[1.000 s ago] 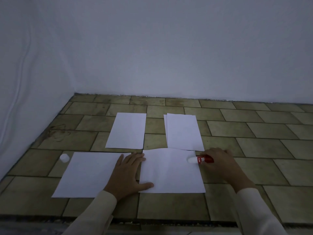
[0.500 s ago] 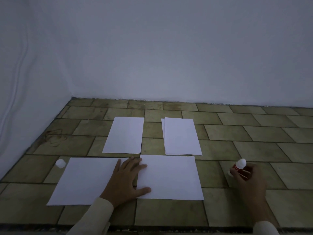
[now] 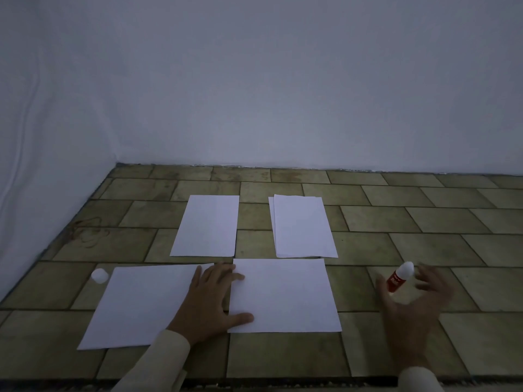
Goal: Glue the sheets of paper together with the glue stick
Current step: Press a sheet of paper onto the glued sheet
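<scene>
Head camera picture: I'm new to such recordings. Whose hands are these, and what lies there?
No machine: a person wears a camera on the head, looking down at their own hands. The left hand presses flat across the edges of the near left sheet and near right sheet. The right hand is spread open around an uncapped glue stick standing on the tiles, apparently not gripping it. Its cap lies far left. A single sheet and a small stack lie farther back.
</scene>
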